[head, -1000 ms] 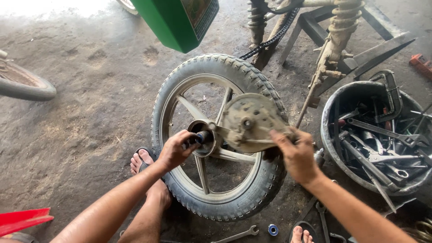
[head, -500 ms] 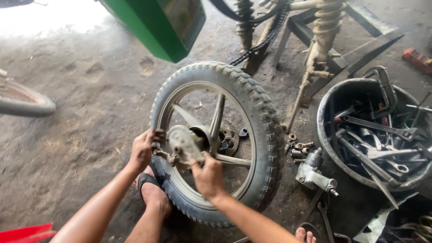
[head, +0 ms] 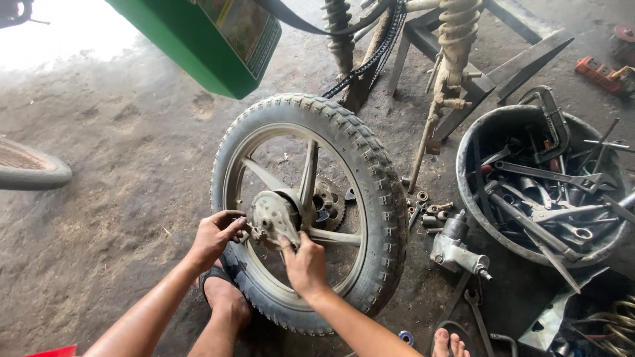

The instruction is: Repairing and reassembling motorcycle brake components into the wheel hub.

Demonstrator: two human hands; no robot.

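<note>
A round black tub [head: 477, 142] at the right of the workshop floor held a heap of wrenches [head: 552, 175], long metal bars and other hand tools, some jutting over its rim. Just left of it, on the oily ground, lay a grey impact wrench [head: 456, 250] beside a scatter of small nuts and spacers [head: 430, 210]. At centre, a motorcycle wheel [head: 311, 211] with a knobby tyre stood nearly upright on its tread, leaning slightly, its axle line running roughly level toward the camera and its spokes fanning from the hub. A dusty brake plate [head: 274, 218] sat at the hub on the near side, tilted off the wheel's plane, with a sprocket [head: 329, 203] showing through the spokes behind. The left hand [head: 215, 237] gripped the plate's left edge, fingers curled round it; the right hand [head: 303, 264] pressed against its lower right, fingers closed on the rim. A sandalled foot [head: 225, 297] rested against the tyre's base. A green box [head: 198, 43] hung overhead.
</note>
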